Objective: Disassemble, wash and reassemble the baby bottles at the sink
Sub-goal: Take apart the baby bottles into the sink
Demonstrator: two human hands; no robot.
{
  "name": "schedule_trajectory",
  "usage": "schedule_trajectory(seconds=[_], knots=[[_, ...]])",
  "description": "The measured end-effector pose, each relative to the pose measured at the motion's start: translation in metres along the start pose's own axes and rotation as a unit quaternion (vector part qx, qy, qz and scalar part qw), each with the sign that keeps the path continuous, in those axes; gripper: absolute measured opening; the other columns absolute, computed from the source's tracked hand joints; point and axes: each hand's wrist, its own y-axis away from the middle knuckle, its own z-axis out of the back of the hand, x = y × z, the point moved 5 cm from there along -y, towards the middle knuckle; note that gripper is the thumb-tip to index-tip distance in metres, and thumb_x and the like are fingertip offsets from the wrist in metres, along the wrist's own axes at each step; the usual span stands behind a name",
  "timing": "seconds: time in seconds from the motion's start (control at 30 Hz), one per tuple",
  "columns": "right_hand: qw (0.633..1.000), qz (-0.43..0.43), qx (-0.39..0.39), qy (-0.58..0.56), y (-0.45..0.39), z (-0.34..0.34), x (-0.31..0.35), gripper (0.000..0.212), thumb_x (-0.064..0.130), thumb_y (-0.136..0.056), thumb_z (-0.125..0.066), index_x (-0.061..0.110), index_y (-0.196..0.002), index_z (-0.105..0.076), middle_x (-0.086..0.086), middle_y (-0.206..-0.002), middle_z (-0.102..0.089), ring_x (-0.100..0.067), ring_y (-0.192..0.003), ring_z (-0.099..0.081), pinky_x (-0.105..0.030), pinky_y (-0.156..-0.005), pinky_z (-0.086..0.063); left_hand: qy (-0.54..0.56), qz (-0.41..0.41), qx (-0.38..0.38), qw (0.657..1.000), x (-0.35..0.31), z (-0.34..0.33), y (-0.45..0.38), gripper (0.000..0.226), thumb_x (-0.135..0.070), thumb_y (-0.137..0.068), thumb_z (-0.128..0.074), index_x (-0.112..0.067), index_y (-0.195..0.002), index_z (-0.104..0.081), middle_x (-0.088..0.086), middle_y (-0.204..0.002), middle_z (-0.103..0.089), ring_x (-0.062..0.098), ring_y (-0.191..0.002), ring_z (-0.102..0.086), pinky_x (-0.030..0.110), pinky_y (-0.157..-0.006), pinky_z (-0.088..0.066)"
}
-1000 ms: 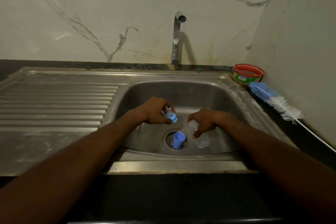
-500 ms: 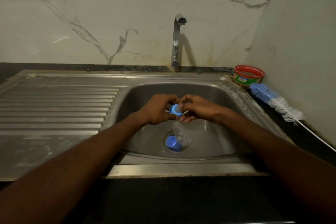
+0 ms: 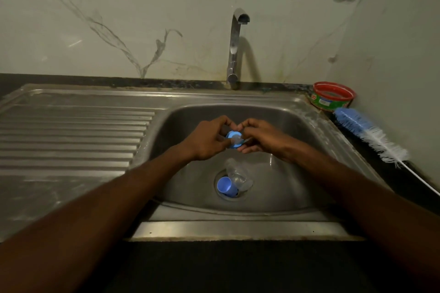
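my left hand (image 3: 206,138) and right hand (image 3: 258,137) both pinching round blue collar ring (image 3: 234,139) with translucent teat over steel sink (image 3: 295,169), clear bottle (image 3: 237,175) and blue cap (image 3: 226,186) on drain, red tub (image 3: 332,96) label unreadable, bristly bottle brush (image 3: 366,135) beside it

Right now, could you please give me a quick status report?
Left hand and right hand grip blue ring. Bottle, cap on drain. Tap dry.

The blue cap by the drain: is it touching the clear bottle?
Touching. The head view shows the blue cap lying against the clear bottle over the drain, with no gap between them.
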Motion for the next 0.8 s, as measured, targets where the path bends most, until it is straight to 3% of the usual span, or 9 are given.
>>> schedule_trajectory(seconds=[0.13,0.27,0.33,0.43,0.57,0.67,0.8], knots=[[1.0,-0.001,-0.026,0.014,0.003,-0.002,0.002,0.026,0.013,-0.094,-0.067,0.012,-0.119,-0.057,-0.018,-0.1,-0.074,-0.029,-0.093,-0.075,-0.046,-0.093,-0.059,0.018,0.034,-0.02,0.999,0.007,0.003,-0.003,0.051,-0.028,-0.09,-0.076,-0.019,-0.135,-0.054,-0.005,-0.111,-0.069,0.004,-0.091,-0.068,0.02,-0.084,-0.056],[0.996,0.015,-0.055,0.065,0.006,-0.005,0.001,0.041,0.023,-0.087,-0.077,0.018,-0.122,-0.055,-0.007,-0.089,-0.076,-0.018,-0.083,-0.076,-0.041,-0.087,-0.061,0.003,0.019,-0.019,1.0,0.009,0.003,-0.003,0.035,-0.028,-0.089,-0.078,-0.02,-0.122,-0.068,-0.011,-0.102,-0.07,-0.007,-0.084,-0.064,0.006,-0.08,-0.051],[0.988,0.026,-0.079,0.127,0.007,-0.007,0.001,0.04,0.03,-0.083,-0.079,0.022,-0.118,-0.061,0.001,-0.084,-0.076,-0.008,-0.078,-0.073,-0.032,-0.082,-0.061,-0.001,0.008,-0.027,1.0,0.007,0.004,0.0,0.031,-0.026,-0.088,-0.079,-0.018,-0.117,-0.07,-0.011,-0.099,-0.071,-0.008,-0.083,-0.064,0.001,-0.074,-0.046],[0.977,0.027,-0.095,0.187,0.006,-0.009,0.006,0.035,0.034,-0.08,-0.08,0.026,-0.111,-0.067,0.011,-0.085,-0.072,0.003,-0.074,-0.066,-0.01,-0.063,-0.05,-0.011,0.016,-0.029,0.999,0.006,0.006,0.002,0.029,-0.029,-0.088,-0.077,-0.019,-0.114,-0.069,-0.012,-0.096,-0.069,-0.003,-0.083,-0.065,0.005,-0.073,-0.05],[0.973,0.026,-0.085,0.215,0.003,-0.009,0.01,0.037,0.041,-0.083,-0.079,0.027,-0.114,-0.064,0.013,-0.092,-0.069,-0.002,-0.08,-0.066,-0.017,-0.072,-0.053,-0.027,0.013,-0.044,0.999,0.005,0.012,0.001,0.028,-0.033,-0.086,-0.077,-0.02,-0.109,-0.066,-0.009,-0.097,-0.069,0.005,-0.085,-0.066,0.019,-0.071,-0.057],[0.97,0.05,-0.07,0.229,0.001,-0.012,0.011,0.033,0.042,-0.083,-0.08,0.027,-0.107,-0.062,0.015,-0.087,-0.067,0.001,-0.08,-0.065,-0.009,-0.069,-0.047,-0.025,0.021,-0.034,0.999,0.008,0.012,0.001,0.027,-0.032,-0.083,-0.079,-0.021,-0.105,-0.066,-0.009,-0.094,-0.069,0.007,-0.086,-0.066,0.03,-0.071,-0.057],[0.971,0.051,-0.071,0.222,0.002,-0.007,0.004,0.03,0.038,-0.087,-0.077,0.023,-0.107,-0.061,0.01,-0.095,-0.07,0.0,-0.085,-0.065,-0.008,-0.072,-0.047,0.033,0.0,0.006,0.999,0.005,0.01,0.001,0.026,-0.032,-0.092,-0.069,-0.019,-0.114,-0.07,-0.009,-0.103,-0.072,0.006,-0.094,-0.067,0.022,-0.077,-0.054]])
